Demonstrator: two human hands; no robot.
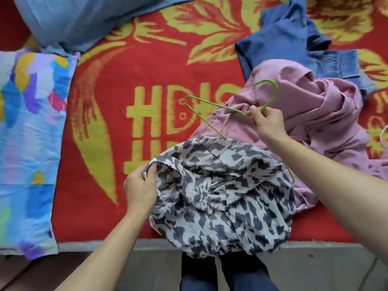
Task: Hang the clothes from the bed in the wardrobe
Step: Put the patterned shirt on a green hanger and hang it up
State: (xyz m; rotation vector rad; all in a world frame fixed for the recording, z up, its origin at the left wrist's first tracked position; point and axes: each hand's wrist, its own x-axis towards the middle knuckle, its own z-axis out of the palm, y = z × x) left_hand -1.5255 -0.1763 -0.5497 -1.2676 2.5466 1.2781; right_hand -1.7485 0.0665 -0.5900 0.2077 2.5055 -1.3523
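Bed [130, 66]: covered by a red blanket with a yellow leaf pattern and lettering.

Left edge: a multicoloured quilt [31, 133] lies along it. At the far left corner sits a pale blue pillow [84, 17], touching the quilt.

Left hand [140, 190]: at the near edge, fingers curled round the left hem of the spotted garment [220, 196], with the thumb tucked into a fold. The grasp is firm.

Spotted garment: grey and white, bunched, in the middle of the near edge. Its lower part hangs over that edge towards the floor. Its right side overlaps the pink shirt [325, 114].

Hanger [218, 106]: green wire, held above the bed just beyond the spotted garment. One shoulder points left. The lower wire runs under the spotted fabric, and a short length shows again at the garment's right side.

Right hand [266, 122]: over the pink shirt, thumb and fingers pinching the hanger at the base of its hook.

Pink shirt: crumpled, towards the right edge, buttons visible near the hanger.

Far right corner: a blue denim garment [294, 43] lies flat, its near part under the pink shirt.
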